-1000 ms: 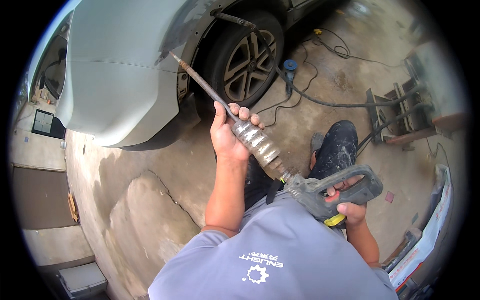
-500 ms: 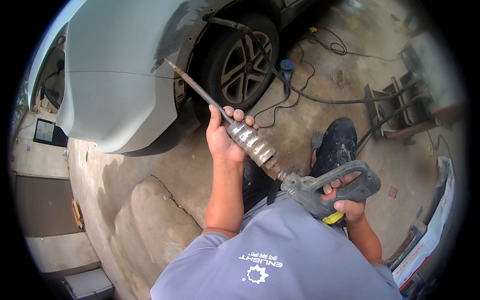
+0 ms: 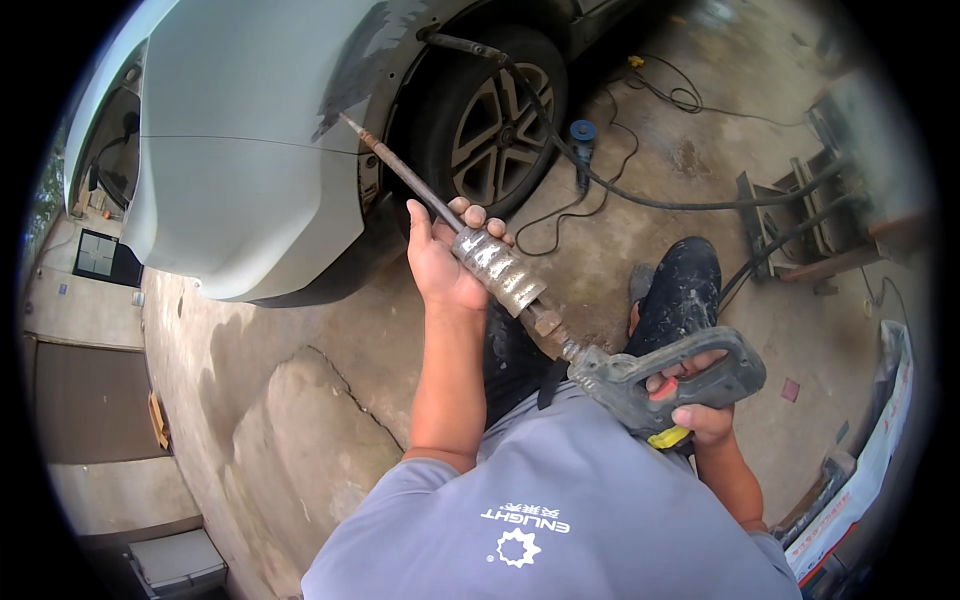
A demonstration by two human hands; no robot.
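Observation:
A slide-hammer dent puller with a pistol-grip handle lies slantwise across my front. Its thin rod [image 3: 415,185] runs up to the left, and the tip meets or nearly meets the car's pale fender [image 3: 250,190] beside a dark, bare patch [image 3: 345,100]. My left hand [image 3: 450,265] cups the ribbed metal weight [image 3: 497,268] on the rod from below, thumb raised, fingertips showing on the far side. Around the black handle [image 3: 615,385] is my right hand [image 3: 700,410], with fingers through the loop by the red trigger [image 3: 663,388]. Contact at the tip is too small to confirm.
Beyond the fender is a wheel [image 3: 500,135], with a metal arm [image 3: 465,45] and thick black cable [image 3: 680,205] near it. A blue-topped grinder-like tool [image 3: 583,140] and cords lie on the concrete floor. Metal equipment [image 3: 800,220] stands at right.
My left hand has slid the weight a little up the rod, widening the gap to the nut by the handle. The left thumb has lifted away from the rod. The view has shifted slightly.

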